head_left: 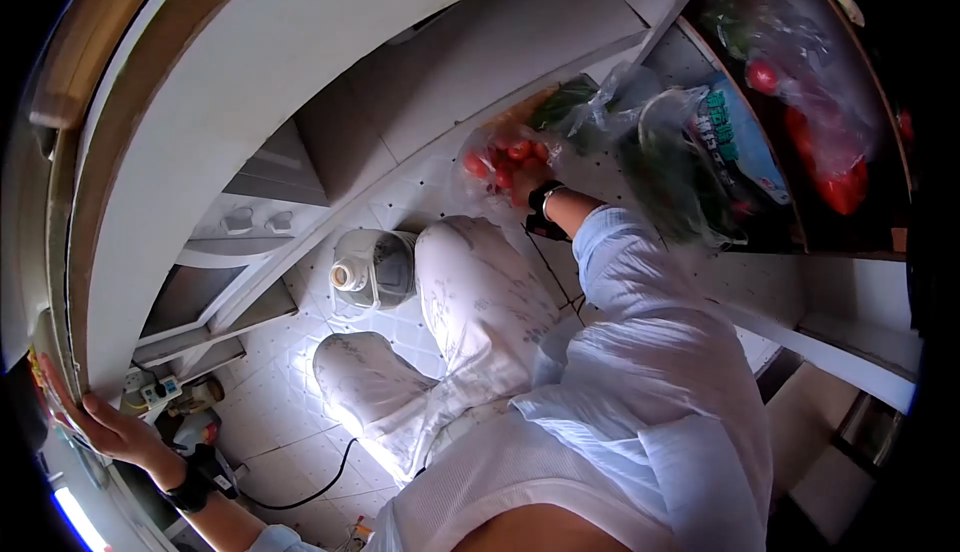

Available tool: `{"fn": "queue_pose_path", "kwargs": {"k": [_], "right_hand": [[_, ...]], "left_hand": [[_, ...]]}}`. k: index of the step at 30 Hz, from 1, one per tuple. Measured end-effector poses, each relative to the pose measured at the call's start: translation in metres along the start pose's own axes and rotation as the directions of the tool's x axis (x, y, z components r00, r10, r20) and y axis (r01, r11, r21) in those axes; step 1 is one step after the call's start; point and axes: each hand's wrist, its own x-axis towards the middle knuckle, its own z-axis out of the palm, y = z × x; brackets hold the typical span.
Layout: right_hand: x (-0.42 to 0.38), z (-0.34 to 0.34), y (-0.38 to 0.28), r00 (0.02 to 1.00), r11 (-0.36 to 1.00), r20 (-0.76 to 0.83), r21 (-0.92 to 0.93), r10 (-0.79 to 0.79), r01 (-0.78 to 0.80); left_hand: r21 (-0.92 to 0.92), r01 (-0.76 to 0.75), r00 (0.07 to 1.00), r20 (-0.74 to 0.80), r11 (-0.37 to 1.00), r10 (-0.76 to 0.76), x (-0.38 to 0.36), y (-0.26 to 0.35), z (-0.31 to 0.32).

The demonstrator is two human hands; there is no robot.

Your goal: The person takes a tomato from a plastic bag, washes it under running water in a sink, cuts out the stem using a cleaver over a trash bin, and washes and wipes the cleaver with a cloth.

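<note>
Where the right hand [524,186] is placed at the bag of tomatoes [505,160], upper centre of the frame, its fingers are partly hidden; whether the plastic is gripped cannot be told. The load is judged fairly light, the fruit easily bruised, the film limp and slippery, best held by gathered plastic. Greens [565,102] are seen just beside. The right arm is extended forward; the left hand [118,432], lower left, is held open, fingers outstretched.

Head view: worn on the head, wide and round-edged, facing steeply down and forward. Shirt [650,402] nearest, along the bottom; knees [465,262] mid-frame, farther off; floor tiles [290,462] beyond; tomatoes [505,160] ahead, above centre.
</note>
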Motion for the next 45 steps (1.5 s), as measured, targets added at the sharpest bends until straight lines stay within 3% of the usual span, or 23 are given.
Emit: {"fn": "queue_pose_path", "kwargs": {"k": [2,3,4,5,7,13,20,21,23,25,26,27,28,29,30,31,32,34,36,38,40,42,45], "right_hand": [[-0.003,-0.007,-0.008,0.972,0.943,0.204,0.286,0.116,-0.172],[0.009,-0.002,0.011,0.951,0.907,0.131,-0.289,-0.279,0.306],[0.024,0.007,0.021,0.747,0.367,0.284,-0.732,-0.602,0.574],[0.037,0.018,0.022,0.736,0.364,0.280,-0.728,-0.616,0.581],[0.055,0.030,0.014,0.866,0.418,0.318,-0.776,-0.387,0.472],[0.082,0.052,0.013,0.904,0.382,0.358,-0.821,-0.234,0.424],[0.091,0.075,0.024,0.926,0.230,0.341,-0.900,-0.159,0.371],[0.091,0.074,0.028,0.932,0.273,0.327,-0.893,-0.155,0.359],[0.091,0.070,0.043,0.939,0.430,0.302,-0.835,-0.166,0.344],[0.090,0.066,0.069,0.958,0.694,0.244,-0.664,-0.149,0.277],[0.086,0.064,0.083,0.970,0.852,0.215,-0.481,-0.113,0.206],[0.088,0.065,0.103,0.976,0.982,0.211,-0.169,-0.051,0.088],[0.085,0.063,0.117,0.959,0.962,0.282,0.253,0.024,-0.098],[0.076,0.060,0.135,0.906,0.719,0.418,0.609,0.067,-0.334],[0.041,0.036,0.110,0.866,0.529,0.497,0.749,-0.050,-0.399],[-0.001,0.007,0.073,0.808,0.314,0.566,0.807,-0.165,-0.501],[-0.041,-0.024,0.036,0.765,0.225,0.579,0.815,-0.282,-0.534],[-0.071,-0.045,0.020,0.742,0.144,0.583,0.809,-0.332,-0.570],[-0.095,-0.057,0.000,0.706,0.071,0.580,0.790,-0.406,-0.609],[-0.116,-0.066,-0.023,0.654,-0.008,0.502,0.790,-0.566,-0.614],[-0.129,-0.077,-0.042,0.609,-0.001,0.474,0.789,-0.636,-0.614],[-0.145,-0.088,-0.066,0.616,0.197,0.471,0.865,-0.632,-0.461],[-0.165,-0.096,-0.088,0.539,0.264,0.473,0.868,-0.697,-0.420]], "left_hand": [[-0.006,-0.051,0.998,0.025,0.999,0.051,-0.001,-0.003,-0.001],[-0.005,-0.048,0.998,0.026,0.999,0.048,0.001,0.004,0.000],[0.003,-0.053,0.998,0.028,0.999,0.053,0.004,0.009,0.001],[0.016,-0.061,0.998,0.026,0.998,0.061,0.008,0.009,0.001],[0.008,-0.033,0.999,0.036,0.999,0.033,0.006,0.008,0.000],[0.089,0.157,0.979,0.121,0.984,-0.167,-0.007,0.001,-0.003],[0.066,0.149,0.980,0.123,0.987,-0.157,-0.005,0.004,-0.002],[0.071,0.149,0.981,0.116,0.986,-0.157,-0.004,0.004,-0.003],[0.024,0.190,0.977,0.089,0.981,-0.192,-0.010,0.004,-0.003],[-0.024,0.275,0.961,0.033,0.961,-0.275,-0.018,-0.002,-0.003],[-0.042,0.277,0.960,0.048,0.960,-0.275,-0.022,-0.005,-0.004],[-0.018,0.246,0.969,0.017,0.969,-0.246,-0.020,-0.005,-0.004],[0.001,0.218,0.976,-0.013,0.976,-0.218,-0.017,-0.005,-0.004],[0.029,0.112,0.994,0.007,0.993,-0.113,-0.012,-0.004,-0.006],[-0.008,0.207,0.978,-0.023,0.978,-0.207,-0.016,-0.001,-0.005],[0.030,0.128,0.992,-0.016,0.991,-0.128,-0.015,-0.006,-0.006],[0.069,0.049,0.999,-0.010,0.996,-0.048,-0.012,-0.010,-0.008],[0.042,0.079,0.997,0.001,0.996,-0.079,-0.012,-0.005,-0.011],[0.064,0.014,1.000,-0.019,0.998,-0.013,-0.011,-0.006,-0.014],[0.028,-0.032,0.999,-0.010,0.999,0.032,0.000,0.005,-0.015],[0.081,-0.064,0.998,-0.009,0.995,0.065,-0.002,0.002,-0.014],[0.057,-0.018,1.000,-0.010,0.998,0.019,-0.004,0.000,-0.011],[0.019,0.026,1.000,-0.013,0.999,-0.026,-0.009,-0.002,-0.012]]}}
